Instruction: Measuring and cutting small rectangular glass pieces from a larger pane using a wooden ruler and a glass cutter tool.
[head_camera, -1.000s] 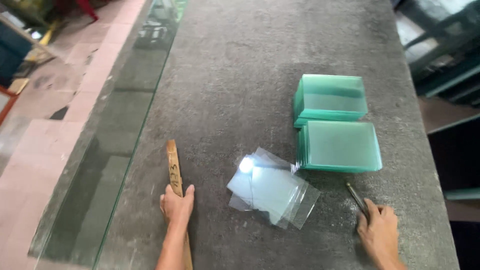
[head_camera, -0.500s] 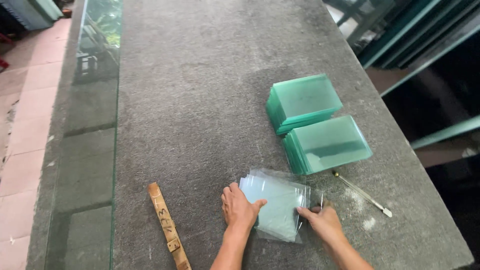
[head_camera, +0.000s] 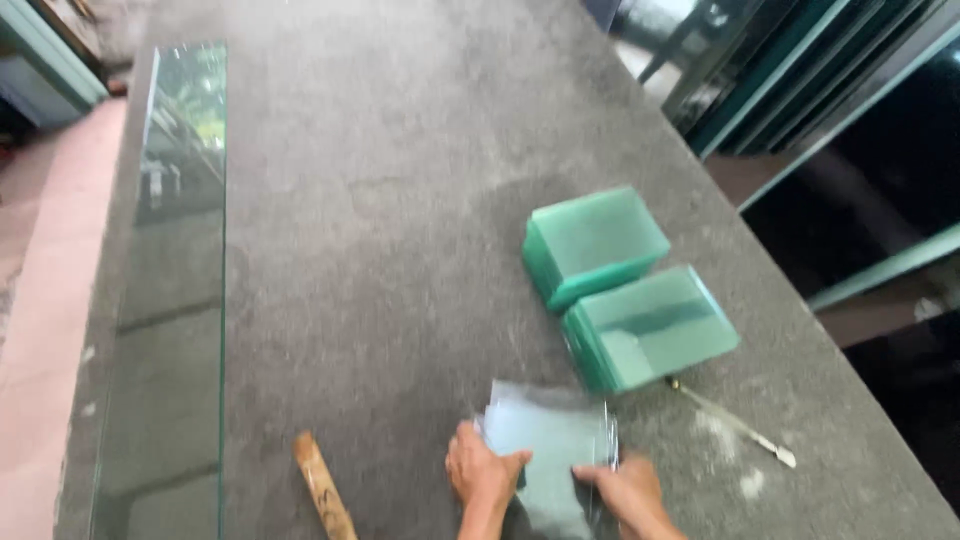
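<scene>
From the head camera, we look down on a grey, felt-like worktable (head_camera: 400, 200) where our two hands meet at the near edge over a small pile of clear glass sheets (head_camera: 548, 432). Our left hand (head_camera: 482, 472) lies flat and spread on the pile's left side, fingers pressing down on the top sheet; our right hand (head_camera: 625, 492) rests against the right edge with fingers loosely curled along it, gripping nothing that we can make out. Pressed from both sides like this, the sheets sit nearly squared on one another, which we judge to be the reason for the hold. How many sheets make up the pile we cannot tell; blur hides the edges.

Just beyond the pile stand two stacks of green-tinted glass (head_camera: 592, 243) (head_camera: 650, 326), touching at a corner and each tilted to the table's edge, set near enough to be in easy reach. One slim metal-tipped hand tool (head_camera: 735, 424) lies on the table just right of the nearer stack, apart from our right hand. One wooden stick (head_camera: 322, 484) lies to the left of our left hand, not touching it. One long glass pane (head_camera: 170, 300) runs along the table's left side, well apart from the hands, with pale dust marks near the tool.
</scene>
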